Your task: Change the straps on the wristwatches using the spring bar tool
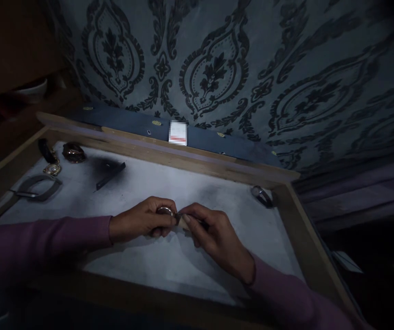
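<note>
Centrally, the left grip (145, 220) was closed, with its thumb and forefinger pinching a round silver-rimmed piece (165, 210). The right grip (214, 227) was likewise closed, its thumb and forefinger pinching a small pale piece (183, 223) just beside the left fingertips. The fingers partly covered both pieces, and their exact type could not be determined. Both pieces were located above the middle of a wooden-framed tray (210, 161), over its white lining (142, 266). Purple sleeves (56, 238) covered both forearms.

Beyond the left grip, a narrow dark bar (110, 176) lay diagonally on the lining, beside a dark smudge. Further left, a grey band (41, 188) stood in an open loop near the tray's left side. Behind it lay a gold-cased watch (51, 168) with a black strap; a shiny brown, rounded item (73, 152) was positioned just beside that strap. On the opposite side, a dark watch (262, 196) rested near the far right corner.

Outside the far rim, a blue strip (124, 124) carried yellow motifs. A small white card (177, 132) with a red band was situated at that rim; its print was blurred. Wallpaper (214, 73) with dark ornamental medallions rose behind.
</note>
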`<action>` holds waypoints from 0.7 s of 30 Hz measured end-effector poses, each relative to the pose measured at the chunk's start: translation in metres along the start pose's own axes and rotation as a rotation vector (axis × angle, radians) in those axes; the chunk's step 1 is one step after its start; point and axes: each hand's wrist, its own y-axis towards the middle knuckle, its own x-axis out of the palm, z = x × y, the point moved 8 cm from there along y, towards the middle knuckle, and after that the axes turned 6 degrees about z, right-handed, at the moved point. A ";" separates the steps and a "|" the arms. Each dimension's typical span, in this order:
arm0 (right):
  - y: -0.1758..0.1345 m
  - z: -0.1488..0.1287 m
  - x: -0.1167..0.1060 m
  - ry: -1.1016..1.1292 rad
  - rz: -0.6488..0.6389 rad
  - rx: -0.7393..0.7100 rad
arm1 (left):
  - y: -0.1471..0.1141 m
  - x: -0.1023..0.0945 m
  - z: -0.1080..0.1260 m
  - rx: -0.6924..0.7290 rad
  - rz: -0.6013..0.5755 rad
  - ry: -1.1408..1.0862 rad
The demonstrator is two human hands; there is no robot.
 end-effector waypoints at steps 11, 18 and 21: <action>0.000 -0.001 0.000 0.006 -0.004 -0.015 | 0.002 0.001 0.000 -0.003 -0.011 -0.024; -0.001 0.001 0.000 0.010 0.018 0.008 | 0.001 0.000 0.001 -0.004 -0.011 -0.025; -0.001 0.002 0.000 -0.001 0.028 0.004 | 0.001 0.000 0.001 -0.008 -0.011 -0.024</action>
